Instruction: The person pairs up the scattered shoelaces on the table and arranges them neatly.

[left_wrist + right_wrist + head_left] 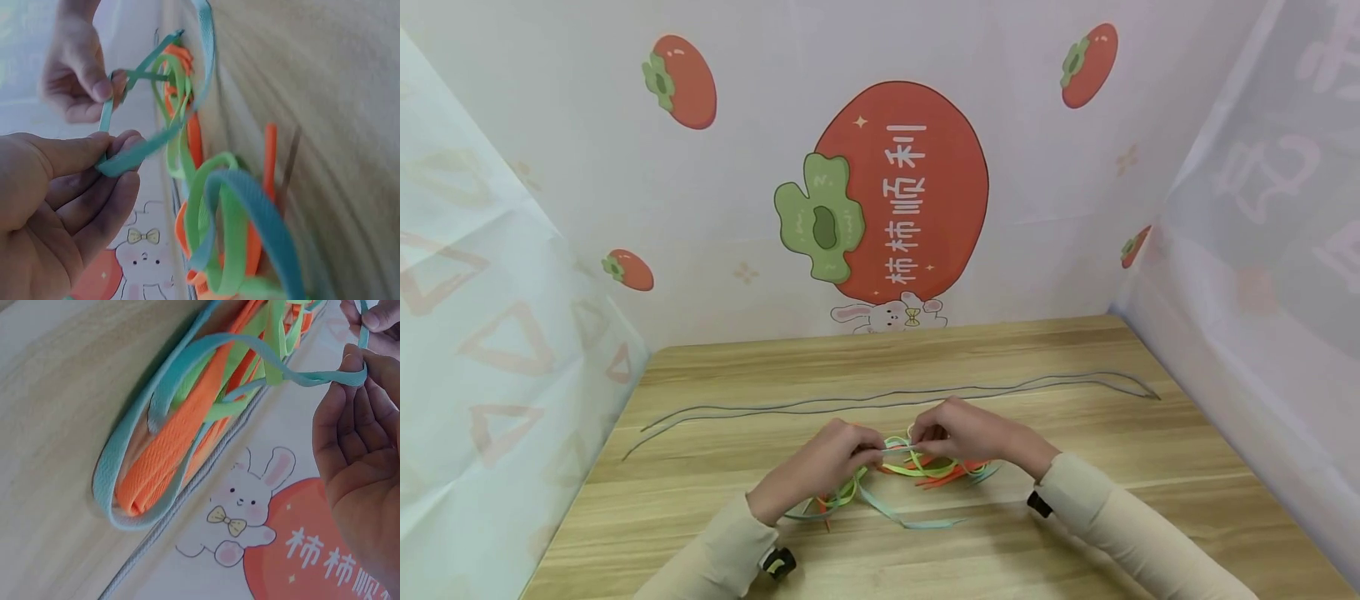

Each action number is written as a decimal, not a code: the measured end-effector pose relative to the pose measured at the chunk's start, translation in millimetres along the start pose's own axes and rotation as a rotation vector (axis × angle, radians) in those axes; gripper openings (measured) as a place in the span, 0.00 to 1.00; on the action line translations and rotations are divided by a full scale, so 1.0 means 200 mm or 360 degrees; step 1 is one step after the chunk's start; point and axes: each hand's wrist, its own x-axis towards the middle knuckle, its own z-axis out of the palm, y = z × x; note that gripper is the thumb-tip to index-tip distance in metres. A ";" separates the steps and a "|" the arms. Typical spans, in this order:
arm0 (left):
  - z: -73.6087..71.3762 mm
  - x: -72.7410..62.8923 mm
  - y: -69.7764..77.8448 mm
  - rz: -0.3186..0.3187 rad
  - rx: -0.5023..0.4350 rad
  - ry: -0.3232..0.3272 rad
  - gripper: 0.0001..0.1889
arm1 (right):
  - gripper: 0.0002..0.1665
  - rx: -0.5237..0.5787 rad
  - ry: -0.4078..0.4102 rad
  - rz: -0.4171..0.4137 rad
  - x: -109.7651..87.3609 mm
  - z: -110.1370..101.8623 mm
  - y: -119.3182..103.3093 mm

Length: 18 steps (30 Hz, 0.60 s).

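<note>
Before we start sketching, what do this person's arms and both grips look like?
The left sleeve and right sleeve are long, plain and cream-coloured, each with a small, mostly black device at its wrist end. The left grip and right grip wear no gloves.

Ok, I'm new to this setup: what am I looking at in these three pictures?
No machine here, just a person's bare left hand and right hand. The wide picture comes from a camera on the head, looking forward and down; the two close ones come from a camera on each wrist. On the wood-grained table lies a tangle of orange lace, green lace and light-blue lace, with long grey cord stretched behind it. Both hands pinch the light-blue lace, a short stretch of it running between them.
</note>
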 end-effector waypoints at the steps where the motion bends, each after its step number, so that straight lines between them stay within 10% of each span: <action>1: -0.01 -0.01 0.00 -0.0008 -0.0005 0.0002 0.08 | 0.06 0.0004 0.0004 -0.0001 0.00 -0.01 0.00; 18: -0.15 -0.12 -0.05 -0.0106 0.0004 -0.0012 0.08 | 0.08 0.0045 0.0018 0.0068 -0.10 -0.09 0.04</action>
